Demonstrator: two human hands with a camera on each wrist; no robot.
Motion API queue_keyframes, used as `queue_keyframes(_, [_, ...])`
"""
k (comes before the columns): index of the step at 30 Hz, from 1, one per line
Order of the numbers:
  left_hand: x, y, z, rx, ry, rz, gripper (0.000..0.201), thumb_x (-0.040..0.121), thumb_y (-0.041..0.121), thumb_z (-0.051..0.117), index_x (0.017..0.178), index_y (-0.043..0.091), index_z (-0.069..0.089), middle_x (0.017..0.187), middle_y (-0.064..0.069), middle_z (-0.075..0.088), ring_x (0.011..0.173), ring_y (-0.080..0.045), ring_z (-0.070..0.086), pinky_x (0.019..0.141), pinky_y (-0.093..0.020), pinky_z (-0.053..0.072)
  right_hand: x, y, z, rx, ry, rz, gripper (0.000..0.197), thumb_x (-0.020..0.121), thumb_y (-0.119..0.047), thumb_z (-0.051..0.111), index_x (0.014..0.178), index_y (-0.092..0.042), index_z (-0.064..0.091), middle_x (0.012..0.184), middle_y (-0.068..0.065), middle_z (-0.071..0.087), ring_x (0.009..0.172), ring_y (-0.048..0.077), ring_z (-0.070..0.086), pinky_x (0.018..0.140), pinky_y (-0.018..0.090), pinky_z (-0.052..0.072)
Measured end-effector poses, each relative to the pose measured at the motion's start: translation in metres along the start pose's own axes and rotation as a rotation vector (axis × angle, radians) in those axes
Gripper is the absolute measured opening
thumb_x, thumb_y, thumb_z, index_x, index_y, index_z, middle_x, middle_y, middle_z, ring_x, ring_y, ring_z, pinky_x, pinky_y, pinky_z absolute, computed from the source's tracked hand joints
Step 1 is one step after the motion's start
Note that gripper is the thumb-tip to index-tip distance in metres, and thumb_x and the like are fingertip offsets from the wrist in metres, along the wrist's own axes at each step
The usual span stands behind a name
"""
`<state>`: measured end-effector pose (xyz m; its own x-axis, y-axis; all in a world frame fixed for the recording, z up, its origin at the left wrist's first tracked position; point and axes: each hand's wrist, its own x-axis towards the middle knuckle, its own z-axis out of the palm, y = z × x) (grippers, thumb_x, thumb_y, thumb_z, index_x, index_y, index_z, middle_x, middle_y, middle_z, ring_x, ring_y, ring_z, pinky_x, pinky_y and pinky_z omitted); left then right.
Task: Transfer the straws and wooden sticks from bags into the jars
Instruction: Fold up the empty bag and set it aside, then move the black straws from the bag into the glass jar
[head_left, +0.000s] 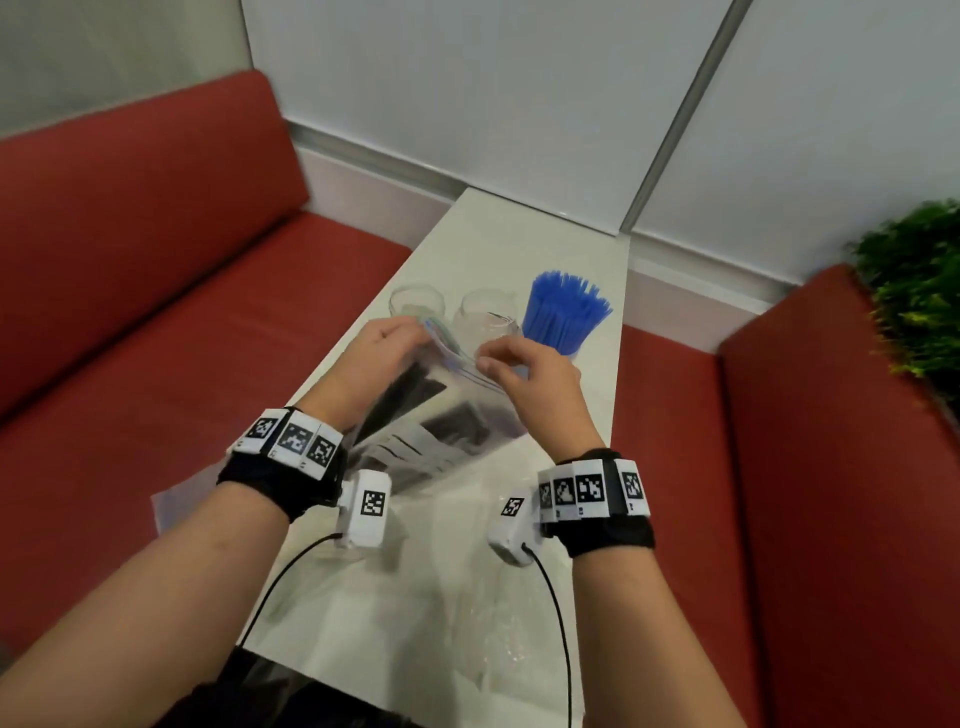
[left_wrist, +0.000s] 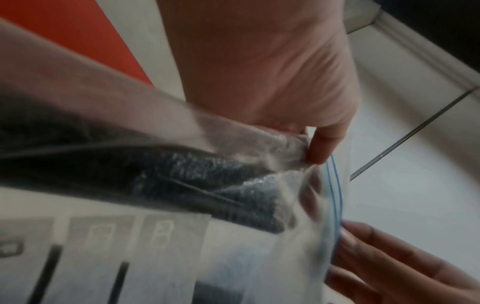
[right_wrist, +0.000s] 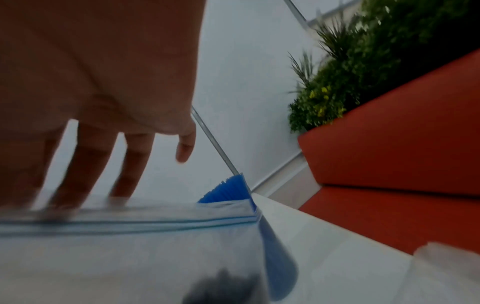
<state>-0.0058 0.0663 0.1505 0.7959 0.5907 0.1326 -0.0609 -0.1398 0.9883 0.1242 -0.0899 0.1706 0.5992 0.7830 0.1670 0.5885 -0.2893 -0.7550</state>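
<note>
Head view: left hand (head_left: 384, 347) and right hand (head_left: 524, 370) pinch the zip bag (head_left: 447, 415) mouth between them.

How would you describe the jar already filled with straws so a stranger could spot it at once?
Start at the narrow white table between the red benches. Near its far end three clear jars stand in a row, and the wanted jar is the rightmost. Only it holds a fanned bundle of blue straws; its two neighbours look empty.
</note>
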Motion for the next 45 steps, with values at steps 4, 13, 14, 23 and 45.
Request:
queue_keyframes(4, [0.01, 0.015, -0.011, 0.017, 0.018, 0.053, 0.028, 0.105, 0.019, 0.052, 0.108, 0.001, 0.073, 0.113, -0.014, 0.074, 0.103, -0.014, 0.067, 0.1, -0.031, 0.049, 0.001, -0.02, -0.001, 0.253, -0.053, 0.021, 0.006, 0.094, -0.014, 0.067, 0.093, -0.01, 0.071, 0.08, -0.001, 0.069, 0.075, 0.01, 0.064, 0.076, 0.027, 0.056])
queue_keyframes(13, [0.031, 0.044, -0.03, -0.004, 0.037, 0.257, 0.024, 0.105, 0.023, 0.053, 0.106, 0.014, 0.075, 0.105, 0.003, 0.074, 0.101, -0.007, 0.063, 0.097, -0.028, 0.046, 0.011, -0.036, 0.024, -0.02, -0.084, 0.058, 0.021, 0.095, -0.004, 0.053, 0.11, -0.018, 0.058, 0.085, -0.005, 0.059, 0.078, 0.013, 0.057, 0.078, 0.033, 0.05])
queue_keyframes(14, [0.035, 0.048, -0.037, -0.014, 0.082, 0.272, 0.026, 0.105, 0.024, 0.053, 0.107, 0.009, 0.074, 0.104, 0.001, 0.072, 0.099, -0.007, 0.061, 0.096, -0.029, 0.045, 0.007, -0.03, 0.024, -0.062, -0.1, 0.084, 0.019, 0.095, -0.004, 0.052, 0.11, -0.015, 0.059, 0.089, -0.002, 0.061, 0.082, 0.016, 0.058, 0.079, 0.033, 0.049])
queue_keyframes(23, [0.046, 0.028, -0.057, -0.157, 0.072, 0.088, 0.026, 0.108, 0.029, 0.047, 0.113, 0.019, 0.07, 0.116, -0.001, 0.071, 0.115, -0.017, 0.061, 0.114, -0.048, 0.04, -0.005, -0.001, 0.004, -0.258, -0.18, 0.206, 0.051, 0.085, -0.014, 0.073, 0.132, -0.022, 0.056, 0.116, 0.002, 0.059, 0.103, 0.022, 0.059, 0.083, 0.026, 0.05])
queue_keyframes(45, [0.044, 0.0, -0.026, -0.881, 0.132, -0.795, 0.039, 0.107, -0.001, 0.03, 0.075, 0.012, 0.047, 0.045, 0.003, 0.046, 0.032, -0.006, 0.041, 0.034, -0.017, 0.04, -0.013, -0.007, 0.058, 0.87, 0.052, 0.557, 0.026, 0.095, -0.018, 0.046, 0.118, -0.02, 0.059, 0.069, -0.003, 0.054, 0.05, 0.01, 0.046, 0.044, 0.022, 0.033])
